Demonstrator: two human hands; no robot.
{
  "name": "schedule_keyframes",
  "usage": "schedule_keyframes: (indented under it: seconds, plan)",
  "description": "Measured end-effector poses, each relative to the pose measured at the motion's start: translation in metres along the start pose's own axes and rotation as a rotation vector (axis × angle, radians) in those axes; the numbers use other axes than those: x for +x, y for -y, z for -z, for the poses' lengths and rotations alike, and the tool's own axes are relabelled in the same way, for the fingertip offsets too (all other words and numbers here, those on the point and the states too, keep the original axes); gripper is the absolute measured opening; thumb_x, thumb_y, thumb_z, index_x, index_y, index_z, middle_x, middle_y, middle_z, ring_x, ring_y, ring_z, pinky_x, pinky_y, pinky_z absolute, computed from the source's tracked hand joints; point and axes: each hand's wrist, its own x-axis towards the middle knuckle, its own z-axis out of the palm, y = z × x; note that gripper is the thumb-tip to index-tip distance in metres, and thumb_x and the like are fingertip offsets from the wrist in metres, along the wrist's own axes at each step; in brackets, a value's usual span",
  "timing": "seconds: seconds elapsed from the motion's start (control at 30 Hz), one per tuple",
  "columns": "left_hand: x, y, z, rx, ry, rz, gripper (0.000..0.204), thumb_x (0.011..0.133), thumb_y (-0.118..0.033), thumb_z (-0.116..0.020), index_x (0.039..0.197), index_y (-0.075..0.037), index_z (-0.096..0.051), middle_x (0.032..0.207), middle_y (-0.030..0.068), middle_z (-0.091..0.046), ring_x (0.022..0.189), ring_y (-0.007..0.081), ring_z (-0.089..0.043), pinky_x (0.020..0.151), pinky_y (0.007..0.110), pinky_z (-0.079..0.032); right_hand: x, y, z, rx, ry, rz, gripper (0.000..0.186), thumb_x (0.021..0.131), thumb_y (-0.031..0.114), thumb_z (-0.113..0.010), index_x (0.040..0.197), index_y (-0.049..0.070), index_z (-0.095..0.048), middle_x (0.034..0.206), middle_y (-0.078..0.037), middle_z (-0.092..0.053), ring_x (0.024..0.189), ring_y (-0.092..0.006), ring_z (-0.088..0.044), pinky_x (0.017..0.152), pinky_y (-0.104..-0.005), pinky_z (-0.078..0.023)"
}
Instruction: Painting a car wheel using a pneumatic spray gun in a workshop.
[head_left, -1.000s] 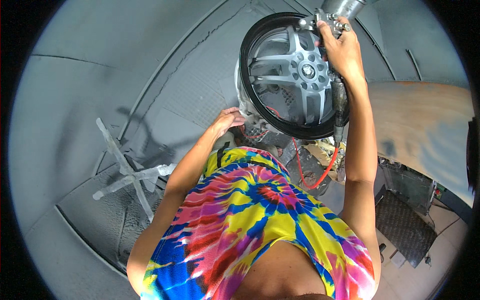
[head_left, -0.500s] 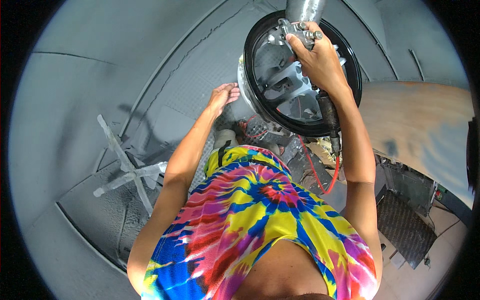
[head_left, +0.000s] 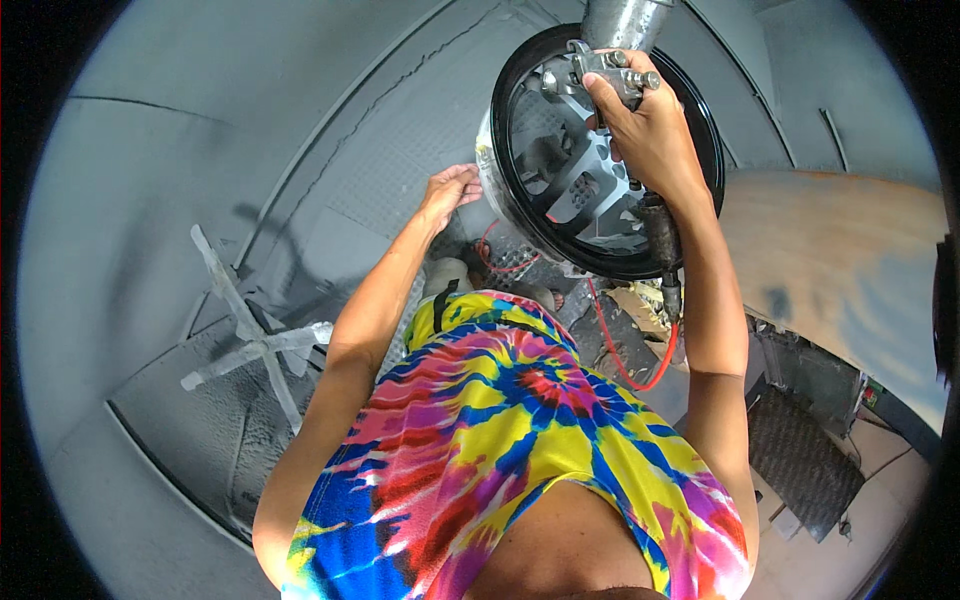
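Note:
My right hand (head_left: 645, 125) grips a metal spray gun (head_left: 608, 78), with a silver cup (head_left: 620, 20) on top and a red hose (head_left: 660, 372) running from the dark fitting (head_left: 662, 232) below. The gun is in front of a wheel (head_left: 525, 215) with a glossy black rim and silver spokes, hiding part of it. My left hand (head_left: 450, 190) is just beside the wheel's pale, wrapped-looking left side, fingers loosely bent and holding nothing visible; whether they touch the wheel I cannot tell.
A cross-shaped stand (head_left: 258, 347), coated grey, is at lower left beside grey walls (head_left: 150, 220). A wide tan, patchy panel (head_left: 830, 250) stands at right, above a dark mat (head_left: 805, 450). Crumpled paper (head_left: 640, 305) and loops of hose lie below the wheel.
My right hand and spray gun have moved left across the wheel, then slightly right and down. My left hand has risen along the wheel's side. The wheel's spokes appear turned.

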Motion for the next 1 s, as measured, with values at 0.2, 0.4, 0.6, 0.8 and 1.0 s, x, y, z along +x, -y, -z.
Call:
schedule_keyframes:
  seconds: [0.2,0.4,0.6,0.8,1.0]
  plan:
    - [-0.011,-0.004,-0.009,-0.025,0.047,0.015,0.017,0.097,-0.016,-0.064,0.109,-0.005,-0.065,0.097,0.0014,-0.066,0.085,0.0143,-0.065,0.083,0.032,-0.058,0.013,-0.004,-0.001,-0.01,-0.064,-0.028,0.031,0.095,0.028,-0.065,0.112,0.003,-0.058,0.067,-0.01,-0.065,0.059,-0.0201,-0.065,0.059,-0.0349,-0.051]
    - [-0.012,-0.005,-0.01,0.009,0.039,0.011,0.018,0.097,-0.014,-0.063,0.112,-0.004,-0.065,0.099,0.0007,-0.065,0.085,0.0138,-0.064,0.084,0.033,-0.058,0.035,-0.024,0.009,-0.099,-0.204,0.053,0.041,0.094,0.035,-0.065,0.12,0.004,-0.059,0.07,-0.006,-0.068,0.048,-0.0113,-0.057,0.046,-0.0284,-0.044]
    - [-0.01,-0.002,-0.006,0.034,0.036,0.008,0.017,0.098,-0.013,-0.062,0.111,-0.004,-0.065,0.099,0.0007,-0.065,0.086,0.0133,-0.063,0.085,0.033,-0.058,0.039,-0.02,0.027,-0.123,-0.266,-0.056,0.046,0.095,0.035,-0.064,0.126,0.001,-0.056,0.07,-0.007,-0.069,0.05,-0.0116,-0.059,0.047,-0.0291,-0.046]
    - [-0.01,-0.003,-0.004,0.049,0.028,0.011,0.016,0.098,-0.013,-0.062,0.111,-0.004,-0.065,0.099,0.0011,-0.066,0.085,0.0132,-0.063,0.085,0.032,-0.058,0.045,-0.022,0.023,-0.126,-0.26,-0.105,0.05,0.095,0.036,-0.064,0.129,0.001,-0.055,0.069,-0.007,-0.069,0.049,-0.0118,-0.059,0.048,-0.0292,-0.046]
    - [-0.008,-0.003,-0.005,0.044,0.017,0.008,0.017,0.098,-0.013,-0.062,0.111,-0.004,-0.065,0.1,0.0018,-0.067,0.084,0.0132,-0.064,0.085,0.031,-0.058,0.059,-0.05,0.017,-0.138,-0.286,0.041,0.05,0.094,0.037,-0.065,0.127,0.001,-0.056,0.068,-0.006,-0.068,0.048,-0.0118,-0.058,0.048,-0.0287,-0.046]
